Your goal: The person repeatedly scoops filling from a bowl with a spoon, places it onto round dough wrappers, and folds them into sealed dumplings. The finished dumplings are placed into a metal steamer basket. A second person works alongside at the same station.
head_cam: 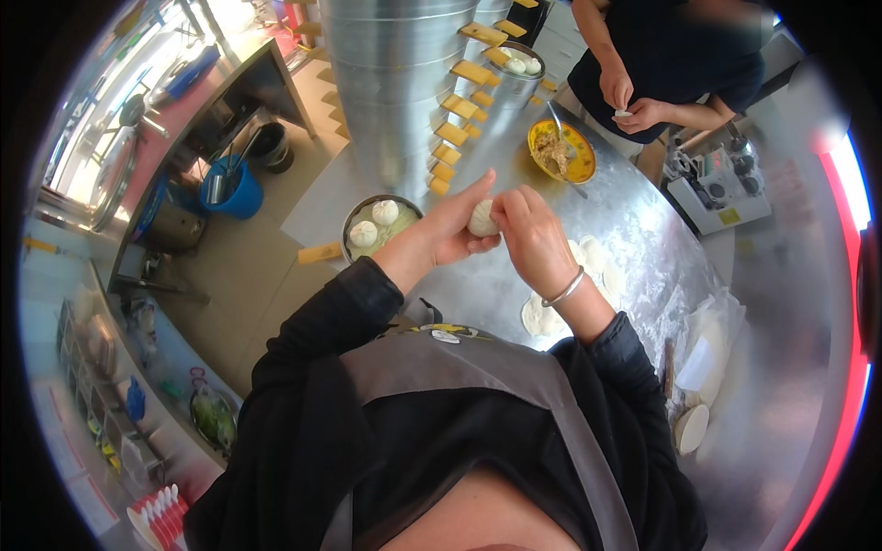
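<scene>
A pleated dough bun [481, 219] rests in my left hand [451, 224], cradled by the fingers with the thumb raised. My right hand [534, 237] pinches the bun's edge from the right; its fingertips partly cover the pleats. Left of my hands, a round steamer basket [350, 213] with a wooden handle holds two pleated buns [373, 224] on a pale liner. Flat dough wrappers [539, 317] lie on the metal table under and beside my right forearm. Beyond my hands stands a yellow bowl [584, 160] of minced filling [551, 153], with a spoon in it.
A tall stack of metal steamers [396, 89] with wooden handles rises ahead. Another steamer [517, 86] with buns stands behind it. Across the table a co-worker's hands [630, 103] hold a small dough piece. A plastic bag [710, 344] lies at right; a blue bucket [238, 193] stands on the floor.
</scene>
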Motion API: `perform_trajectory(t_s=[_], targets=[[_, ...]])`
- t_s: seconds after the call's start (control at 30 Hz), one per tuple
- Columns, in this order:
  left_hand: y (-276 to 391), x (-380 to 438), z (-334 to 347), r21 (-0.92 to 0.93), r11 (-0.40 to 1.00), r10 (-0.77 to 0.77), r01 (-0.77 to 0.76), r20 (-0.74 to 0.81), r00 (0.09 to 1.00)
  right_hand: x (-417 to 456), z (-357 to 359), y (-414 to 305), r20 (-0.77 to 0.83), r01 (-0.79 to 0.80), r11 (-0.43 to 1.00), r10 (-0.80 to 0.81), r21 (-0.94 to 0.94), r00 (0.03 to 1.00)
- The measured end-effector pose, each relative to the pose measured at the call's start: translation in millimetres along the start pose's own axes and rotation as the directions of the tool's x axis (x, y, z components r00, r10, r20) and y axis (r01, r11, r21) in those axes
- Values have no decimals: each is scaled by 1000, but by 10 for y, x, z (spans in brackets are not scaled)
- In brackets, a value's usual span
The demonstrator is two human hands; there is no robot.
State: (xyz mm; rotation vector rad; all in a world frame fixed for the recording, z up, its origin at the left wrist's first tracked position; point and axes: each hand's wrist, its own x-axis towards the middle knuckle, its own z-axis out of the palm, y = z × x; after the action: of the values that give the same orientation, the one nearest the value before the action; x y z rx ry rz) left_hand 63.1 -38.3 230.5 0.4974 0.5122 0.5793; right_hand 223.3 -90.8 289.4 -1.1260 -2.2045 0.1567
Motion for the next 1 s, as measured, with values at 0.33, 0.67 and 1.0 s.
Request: perform_trajectory(t_s=[0.33, 0.67, 1.0], targets=[[-110, -137, -209, -230, 972, 55, -43, 45, 997, 170, -98, -128, 67, -60, 985, 50, 162, 996], [-362, -313, -635, -416, 882, 227, -222, -39, 973, 135, 487, -283, 211, 53, 996, -37, -71, 977], [-756, -1232, -1235, -156, 906, 299, -394, -423, 856, 163, 1280, -309, 337, -27, 993, -14, 116, 941]])
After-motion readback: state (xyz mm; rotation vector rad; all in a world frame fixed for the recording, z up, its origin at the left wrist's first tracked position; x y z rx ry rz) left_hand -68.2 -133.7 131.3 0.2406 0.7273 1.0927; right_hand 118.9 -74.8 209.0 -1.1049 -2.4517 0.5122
